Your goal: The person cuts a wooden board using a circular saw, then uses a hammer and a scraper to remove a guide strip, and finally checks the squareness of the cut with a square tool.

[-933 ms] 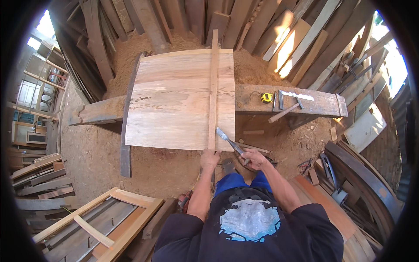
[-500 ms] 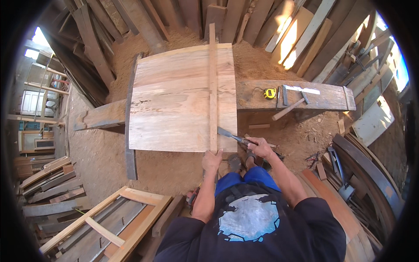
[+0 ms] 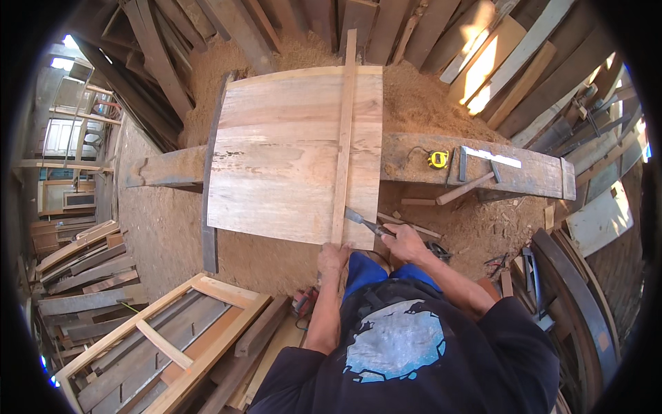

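A wide pale wooden panel (image 3: 289, 159) lies across a beam bench. Along its right part runs a long narrow wooden strip (image 3: 347, 124), sticking out past the panel's far edge. My left hand (image 3: 332, 259) is closed around the strip's near end at the panel's front edge. In my right hand (image 3: 407, 243) is a chisel (image 3: 360, 219) with a flat grey blade and a dark handle. The blade's tip meets the strip's right side, low over the panel; whether it touches the wood is too small to tell.
On the beam bench (image 3: 541, 172) to the right sit a yellow tape measure (image 3: 438, 159), a try square (image 3: 489, 157) and a hammer (image 3: 465, 189). Planks (image 3: 434, 34) lean at the back. A wooden frame (image 3: 165, 345) lies at lower left. Curved boards (image 3: 579, 297) are stacked at right.
The view has shifted, so the bench and panel appear slightly moved. The strip now slants more, its near end left of its far end. Both hands keep their holds.
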A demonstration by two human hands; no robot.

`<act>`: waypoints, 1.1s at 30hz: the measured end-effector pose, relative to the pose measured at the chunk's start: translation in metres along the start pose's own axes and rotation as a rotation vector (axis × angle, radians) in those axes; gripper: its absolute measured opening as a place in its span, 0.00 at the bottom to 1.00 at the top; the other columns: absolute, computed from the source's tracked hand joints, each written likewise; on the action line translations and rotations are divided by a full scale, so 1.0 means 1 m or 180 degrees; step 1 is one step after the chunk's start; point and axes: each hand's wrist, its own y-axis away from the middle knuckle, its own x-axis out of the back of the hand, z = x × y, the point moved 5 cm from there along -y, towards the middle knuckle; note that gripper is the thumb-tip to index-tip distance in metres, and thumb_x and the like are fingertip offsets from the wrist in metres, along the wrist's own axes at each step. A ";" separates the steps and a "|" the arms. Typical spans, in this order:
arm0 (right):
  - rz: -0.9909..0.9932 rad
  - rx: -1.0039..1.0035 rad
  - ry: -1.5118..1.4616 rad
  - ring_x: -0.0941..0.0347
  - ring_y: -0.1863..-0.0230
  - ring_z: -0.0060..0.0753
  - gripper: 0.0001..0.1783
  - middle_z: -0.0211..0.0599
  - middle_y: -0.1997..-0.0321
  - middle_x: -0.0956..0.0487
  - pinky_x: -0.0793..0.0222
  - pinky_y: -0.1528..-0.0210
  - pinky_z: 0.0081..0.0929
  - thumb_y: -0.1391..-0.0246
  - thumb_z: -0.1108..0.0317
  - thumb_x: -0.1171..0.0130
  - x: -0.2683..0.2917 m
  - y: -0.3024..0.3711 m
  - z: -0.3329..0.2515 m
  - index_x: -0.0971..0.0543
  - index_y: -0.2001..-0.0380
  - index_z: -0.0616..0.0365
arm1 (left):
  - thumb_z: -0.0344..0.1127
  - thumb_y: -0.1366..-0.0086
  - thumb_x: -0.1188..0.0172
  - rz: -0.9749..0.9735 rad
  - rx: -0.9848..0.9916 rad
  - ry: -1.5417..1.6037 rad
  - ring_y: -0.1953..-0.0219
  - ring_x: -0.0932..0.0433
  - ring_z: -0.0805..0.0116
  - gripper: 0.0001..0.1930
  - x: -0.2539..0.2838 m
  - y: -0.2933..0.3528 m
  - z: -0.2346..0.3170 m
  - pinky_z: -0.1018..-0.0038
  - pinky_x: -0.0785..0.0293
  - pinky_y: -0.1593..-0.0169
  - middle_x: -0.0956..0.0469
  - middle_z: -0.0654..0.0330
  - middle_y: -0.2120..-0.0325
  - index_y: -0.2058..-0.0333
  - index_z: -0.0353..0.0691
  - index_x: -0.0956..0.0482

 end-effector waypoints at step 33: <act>0.0012 -0.0801 -0.1239 0.30 0.74 0.18 0.21 0.28 0.75 0.23 0.31 0.70 0.24 0.34 0.62 0.46 -0.003 -0.072 0.002 0.20 0.45 0.64 | 0.50 0.40 0.31 -0.0323 -0.0387 -0.0032 0.51 0.20 0.35 0.35 0.032 -0.010 0.036 0.48 0.25 0.46 0.21 0.32 0.55 0.43 0.35 0.35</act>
